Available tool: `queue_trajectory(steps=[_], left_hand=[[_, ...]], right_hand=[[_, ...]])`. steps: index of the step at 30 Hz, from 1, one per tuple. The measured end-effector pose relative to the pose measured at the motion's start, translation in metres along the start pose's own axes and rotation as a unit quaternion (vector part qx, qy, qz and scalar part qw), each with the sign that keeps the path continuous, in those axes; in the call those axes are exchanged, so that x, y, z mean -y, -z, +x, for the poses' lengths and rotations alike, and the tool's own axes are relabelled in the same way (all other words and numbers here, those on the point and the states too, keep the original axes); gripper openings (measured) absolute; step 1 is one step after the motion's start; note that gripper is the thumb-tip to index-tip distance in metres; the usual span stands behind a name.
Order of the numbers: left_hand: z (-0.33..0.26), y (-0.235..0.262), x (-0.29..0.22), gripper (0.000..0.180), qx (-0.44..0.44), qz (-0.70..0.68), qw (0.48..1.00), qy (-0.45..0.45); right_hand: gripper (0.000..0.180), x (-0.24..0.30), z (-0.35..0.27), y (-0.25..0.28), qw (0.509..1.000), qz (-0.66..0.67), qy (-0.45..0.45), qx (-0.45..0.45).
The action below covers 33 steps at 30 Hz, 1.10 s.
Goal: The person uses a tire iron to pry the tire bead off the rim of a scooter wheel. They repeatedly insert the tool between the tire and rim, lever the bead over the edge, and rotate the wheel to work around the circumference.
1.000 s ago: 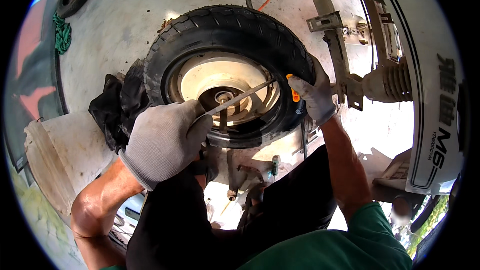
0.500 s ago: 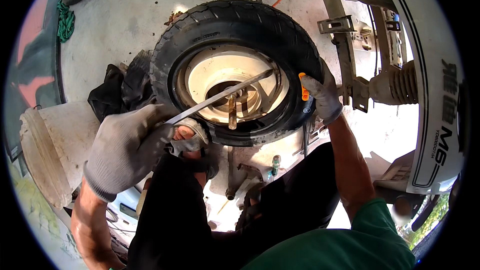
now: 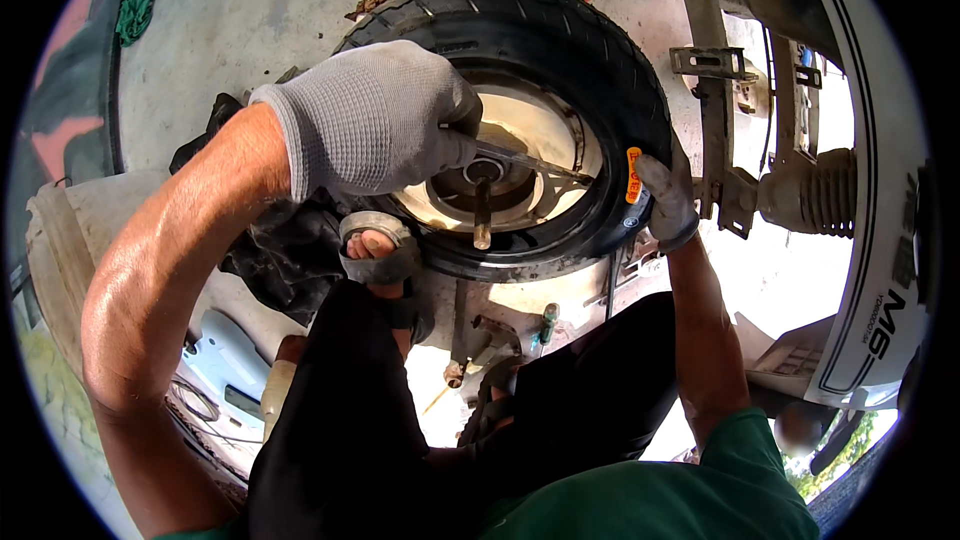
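A black tyre (image 3: 510,15) with a cream-coloured wheel rim (image 3: 550,120) lies in front of me. A brownish metal post (image 3: 483,212) stands out of the rim's centre. My left hand (image 3: 375,120), in a grey glove, is closed round a tyre lever (image 3: 535,160) and hides its near part. The lever's far tip lies at the right inner edge, where rim and tyre meet; whether it is under the bead I cannot tell. My right hand (image 3: 668,198), gloved too, grips the tyre's right outer edge, thumb on the sidewall beside an orange sticker (image 3: 633,176).
My sandalled foot (image 3: 378,245) is at the tyre's near left edge, beside crumpled black material (image 3: 290,260). A screwdriver (image 3: 549,318) is below the tyre. A metal vehicle frame (image 3: 712,110) and a white panel (image 3: 875,290) stand right; a pale bucket (image 3: 65,260) stands left.
My left hand has moved up and right over the rim with the tyre lever, whose tip now reaches the right inner edge. My right hand keeps its hold on the tyre.
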<state>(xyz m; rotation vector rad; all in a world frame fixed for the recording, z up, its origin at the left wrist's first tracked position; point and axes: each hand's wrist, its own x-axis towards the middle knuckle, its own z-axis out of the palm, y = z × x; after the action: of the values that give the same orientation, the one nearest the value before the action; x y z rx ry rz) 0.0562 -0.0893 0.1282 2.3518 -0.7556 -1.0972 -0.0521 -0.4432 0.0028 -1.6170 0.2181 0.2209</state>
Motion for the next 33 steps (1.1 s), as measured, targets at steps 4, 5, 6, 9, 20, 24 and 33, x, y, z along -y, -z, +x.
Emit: queue_trajectory(steps=[4,5,6,9,20,24,33], left_hand=[[0.013,0.011,0.015,0.026,-0.007,0.079,0.995,-0.066],[0.015,0.008,0.023,0.026,-0.020,0.089,0.994,-0.063],[0.016,0.009,0.027,0.025,-0.027,0.085,0.993,-0.082],[0.021,0.010,0.032,0.024,-0.036,0.080,0.990,-0.114],[0.015,0.011,0.017,0.020,-0.045,0.121,0.985,-0.115],[0.023,0.014,0.011,0.019,-0.022,0.170,0.981,-0.096],[0.021,-0.001,0.024,0.023,-0.106,0.206,0.964,-0.130]], right_hand=[[0.073,0.006,0.005,-0.001,0.999,-0.031,-0.010,0.015],[0.075,0.006,0.007,-0.001,0.999,-0.028,-0.009,0.022],[0.075,0.004,0.006,0.001,0.999,-0.033,-0.016,0.020],[0.075,0.002,0.004,0.005,0.999,-0.040,-0.027,0.010],[0.072,-0.026,0.008,0.019,0.997,-0.047,-0.068,0.009],[0.074,-0.003,0.000,0.006,0.999,-0.021,-0.027,0.000],[0.058,-0.002,-0.022,0.012,0.975,0.186,-0.094,0.083]])
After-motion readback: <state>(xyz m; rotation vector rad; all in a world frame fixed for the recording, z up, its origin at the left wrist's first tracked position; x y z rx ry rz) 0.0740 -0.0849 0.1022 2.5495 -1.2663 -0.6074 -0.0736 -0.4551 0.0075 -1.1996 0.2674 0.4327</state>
